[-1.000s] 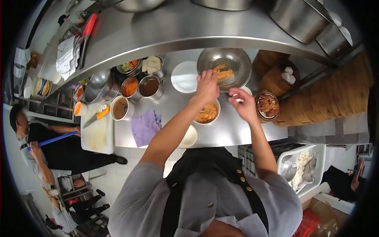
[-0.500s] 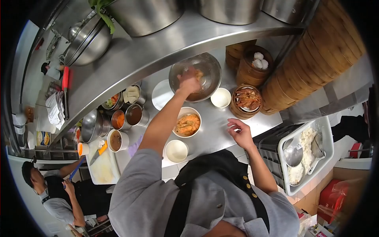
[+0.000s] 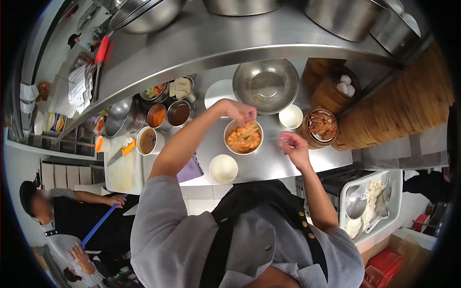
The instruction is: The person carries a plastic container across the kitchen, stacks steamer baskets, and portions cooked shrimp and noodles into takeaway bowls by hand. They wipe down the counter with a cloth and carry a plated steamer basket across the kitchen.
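Observation:
My left hand (image 3: pixel 240 111) is over the far rim of a white bowl (image 3: pixel 233 150), fingers closed and pointing down at the food. An orange shrimp-like piece (image 3: pixel 248 126) shows at the fingertips. More orange shrimp-like food (image 3: pixel 243 140) fills that bowl. Behind it stands a large metal mixing bowl (image 3: pixel 266 86) with a little wet residue inside. My right hand (image 3: pixel 294 150) hovers right of the white bowl, fingers loosely bent and apart, holding nothing. Near it are a small white bowl (image 3: pixel 291 116) and a bamboo steamer (image 3: pixel 312 138) of reddish-brown food.
A white bowl (image 3: pixel 224 169) stands at the counter's front edge. Left are sauce pots (image 3: pixel 178 113) and a cutting board (image 3: pixel 122 173) with a knife. Stacked steamers (image 3: pixel 384 115) and a rice tub (image 3: pixel 394 206) are right. A shelf (image 3: pixel 216 50) overhangs; a co-worker (image 3: pixel 72 216) holds a blue stick.
My left hand has come out of the metal mixing bowl to the white bowl of orange food. That mixing bowl now holds only residue. My right hand stays at the right.

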Demonstrator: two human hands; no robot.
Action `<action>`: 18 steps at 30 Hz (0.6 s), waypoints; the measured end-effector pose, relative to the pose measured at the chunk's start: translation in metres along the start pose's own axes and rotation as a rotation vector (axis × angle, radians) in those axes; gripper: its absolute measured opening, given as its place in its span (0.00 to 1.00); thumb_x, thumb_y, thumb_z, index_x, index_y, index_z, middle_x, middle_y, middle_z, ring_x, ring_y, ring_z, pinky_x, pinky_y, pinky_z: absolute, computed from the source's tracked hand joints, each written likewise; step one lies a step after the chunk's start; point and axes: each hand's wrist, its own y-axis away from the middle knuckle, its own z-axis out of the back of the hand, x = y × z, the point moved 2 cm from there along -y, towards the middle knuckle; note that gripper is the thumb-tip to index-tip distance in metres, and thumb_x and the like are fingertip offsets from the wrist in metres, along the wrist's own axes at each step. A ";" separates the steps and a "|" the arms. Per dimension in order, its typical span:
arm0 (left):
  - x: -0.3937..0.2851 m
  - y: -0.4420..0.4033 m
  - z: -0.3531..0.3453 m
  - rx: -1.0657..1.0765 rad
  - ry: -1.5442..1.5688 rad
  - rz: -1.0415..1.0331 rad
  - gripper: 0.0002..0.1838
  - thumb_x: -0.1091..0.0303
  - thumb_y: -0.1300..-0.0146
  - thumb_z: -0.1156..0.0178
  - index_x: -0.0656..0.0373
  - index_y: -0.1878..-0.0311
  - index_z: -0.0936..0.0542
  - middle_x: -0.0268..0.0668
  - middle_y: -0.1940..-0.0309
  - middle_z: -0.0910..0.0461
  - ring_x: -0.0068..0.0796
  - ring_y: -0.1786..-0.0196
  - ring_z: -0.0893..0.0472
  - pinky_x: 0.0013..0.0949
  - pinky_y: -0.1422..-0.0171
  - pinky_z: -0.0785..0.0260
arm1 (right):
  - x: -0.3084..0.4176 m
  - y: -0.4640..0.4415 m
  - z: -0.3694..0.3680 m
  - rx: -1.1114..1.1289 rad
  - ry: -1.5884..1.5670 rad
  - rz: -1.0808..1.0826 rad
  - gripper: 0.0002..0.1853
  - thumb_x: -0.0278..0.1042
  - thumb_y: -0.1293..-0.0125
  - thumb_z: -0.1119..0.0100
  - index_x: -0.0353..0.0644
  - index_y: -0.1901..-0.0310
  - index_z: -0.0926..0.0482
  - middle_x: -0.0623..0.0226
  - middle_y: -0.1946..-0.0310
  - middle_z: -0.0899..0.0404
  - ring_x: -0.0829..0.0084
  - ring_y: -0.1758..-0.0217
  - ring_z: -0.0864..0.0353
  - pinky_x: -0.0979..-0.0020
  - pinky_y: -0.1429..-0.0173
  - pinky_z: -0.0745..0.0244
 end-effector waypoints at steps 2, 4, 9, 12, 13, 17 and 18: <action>-0.009 0.010 -0.001 -0.203 -0.243 -0.043 0.26 0.78 0.57 0.38 0.59 0.50 0.31 0.38 0.57 0.25 0.33 0.57 0.24 0.37 0.54 0.29 | 0.007 -0.010 -0.015 0.030 0.239 0.090 0.18 0.20 0.48 0.37 0.40 0.53 0.22 0.67 0.62 0.20 0.77 0.65 0.22 0.75 0.59 0.27; -0.039 0.050 -0.008 -0.550 -0.453 -0.120 0.25 0.76 0.57 0.38 0.58 0.51 0.31 0.39 0.57 0.25 0.35 0.58 0.25 0.37 0.54 0.30 | 0.021 -0.027 -0.033 0.061 0.466 0.288 0.17 0.21 0.50 0.37 0.40 0.55 0.21 0.64 0.61 0.21 0.70 0.62 0.22 0.71 0.56 0.26; 0.015 0.110 -0.080 -1.265 -0.219 -0.105 0.20 0.78 0.57 0.40 0.59 0.56 0.28 0.43 0.55 0.27 0.42 0.51 0.27 0.39 0.49 0.31 | 0.038 -0.068 -0.087 0.300 0.761 0.660 0.17 0.28 0.52 0.37 0.43 0.57 0.20 0.59 0.57 0.23 0.58 0.50 0.27 0.59 0.46 0.29; 0.086 0.125 -0.144 -1.607 -0.141 0.067 0.17 0.78 0.57 0.41 0.60 0.59 0.27 0.46 0.54 0.28 0.47 0.48 0.28 0.41 0.45 0.33 | 0.047 -0.062 -0.125 0.404 0.931 0.671 0.16 0.33 0.51 0.39 0.45 0.57 0.19 0.62 0.56 0.24 0.59 0.48 0.28 0.59 0.43 0.31; 0.110 0.130 -0.166 -1.673 -0.104 0.171 0.17 0.78 0.57 0.42 0.60 0.59 0.26 0.45 0.54 0.28 0.48 0.46 0.29 0.41 0.44 0.34 | 0.048 -0.059 -0.135 0.388 0.985 0.694 0.19 0.37 0.54 0.33 0.44 0.57 0.18 0.64 0.57 0.25 0.61 0.51 0.28 0.63 0.43 0.32; 0.179 0.158 -0.242 -1.726 -0.096 0.557 0.20 0.74 0.53 0.44 0.56 0.52 0.25 0.45 0.45 0.31 0.53 0.39 0.35 0.50 0.42 0.38 | 0.014 -0.066 -0.140 0.464 1.086 0.609 0.19 0.40 0.54 0.35 0.45 0.58 0.18 0.60 0.54 0.25 0.56 0.46 0.31 0.58 0.36 0.38; 0.179 0.158 -0.258 -1.718 -0.194 0.669 0.23 0.72 0.52 0.43 0.54 0.48 0.27 0.45 0.42 0.33 0.54 0.37 0.37 0.53 0.42 0.40 | 0.027 -0.058 -0.145 0.452 1.053 0.611 0.19 0.39 0.54 0.34 0.45 0.57 0.18 0.59 0.54 0.25 0.55 0.46 0.30 0.57 0.36 0.38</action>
